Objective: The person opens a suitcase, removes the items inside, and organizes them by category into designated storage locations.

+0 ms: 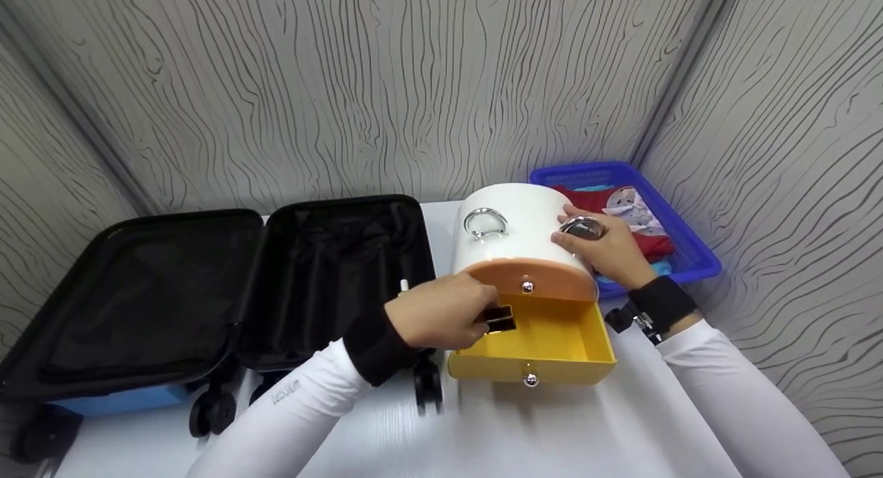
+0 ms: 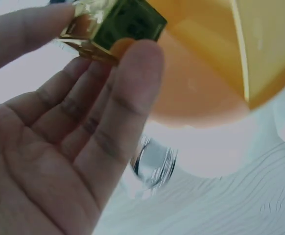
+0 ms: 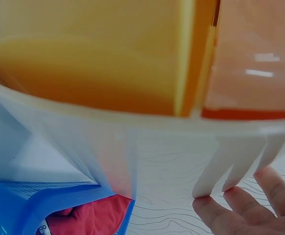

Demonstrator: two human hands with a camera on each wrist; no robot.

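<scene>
A white drawer cabinet (image 1: 528,233) with two metal ring handles stands on the table. Its yellow lower drawer (image 1: 552,343) is pulled out, and the orange drawer (image 1: 534,279) above it is closed. My left hand (image 1: 445,316) pinches a small dark box with gold edges (image 1: 498,319) at the yellow drawer's left edge. The left wrist view shows that box (image 2: 115,24) between thumb and fingertips. My right hand (image 1: 603,247) rests flat on the cabinet's top right side, fingers near a ring handle (image 1: 581,227). In the right wrist view its fingertips (image 3: 240,203) touch the white casing (image 3: 132,142).
An open black suitcase (image 1: 207,292) lies to the left on the white table (image 1: 524,430), its wheels near the drawer. A blue basket (image 1: 679,247) holding red cloth and other items sits behind the cabinet at right. Patterned walls close in the corner.
</scene>
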